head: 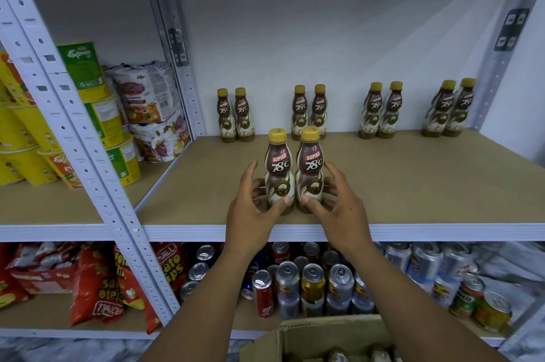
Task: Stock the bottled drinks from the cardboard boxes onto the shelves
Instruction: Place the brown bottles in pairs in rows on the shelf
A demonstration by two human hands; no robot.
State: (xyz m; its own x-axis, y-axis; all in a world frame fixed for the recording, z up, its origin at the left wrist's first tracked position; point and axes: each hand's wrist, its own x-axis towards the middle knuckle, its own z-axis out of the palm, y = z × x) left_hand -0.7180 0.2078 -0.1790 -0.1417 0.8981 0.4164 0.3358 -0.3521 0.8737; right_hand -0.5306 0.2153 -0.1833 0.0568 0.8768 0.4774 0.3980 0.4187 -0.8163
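While we had our left hand wrapped round the left bottle and our right hand round the right bottle, both stood side by side near the shelf front (four more bottle pairs lined the back).

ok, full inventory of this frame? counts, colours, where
left front bottle: 1, brown with yellow cap, near the shelf's front edge
right front bottle: 1, same colours, right beside it
back-row bottles: 8, same colours, four pairs along the back wall
shelf board: 1, tan with white frame, under the bottles
noodle cups: several, yellow and green, stacked in the left bay
noodle packs: a few, mostly white, right of the cups
chip bags: several, red, lower left shelf
cans: many, mixed colours, lower shelf
cardboard box: 1, brown, open, bottom edge; contents blurred
left hand: grips left front bottle
right hand: grips right front bottle
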